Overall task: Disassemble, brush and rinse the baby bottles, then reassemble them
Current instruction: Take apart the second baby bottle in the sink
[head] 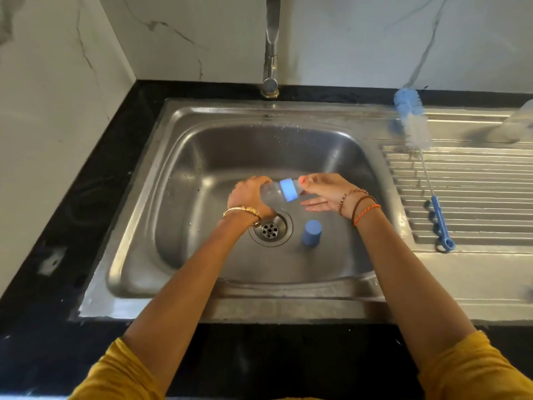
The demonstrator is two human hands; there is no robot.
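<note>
Left hand (pixel 248 196) fingers wrapped round bottle (pixel 271 194) over sink (pixel 138 226); right hand (pixel 326 192) fingers pinching nipple end.

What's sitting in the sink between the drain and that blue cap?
Nothing: in the head view, only bare steel sink floor separates the drain from the upright blue cap.

no text, label, brand, number or sign can be read anywhere in this view. the clear baby bottle (pixel 271 194) held over the sink (pixel 202 157) shows no legible marks on its wall or its blue collar (pixel 288 190). the blue cap (pixel 311 232) in the sink and the bottle brush (pixel 415 131) to the right of the sink also carry no readable writing.
</note>
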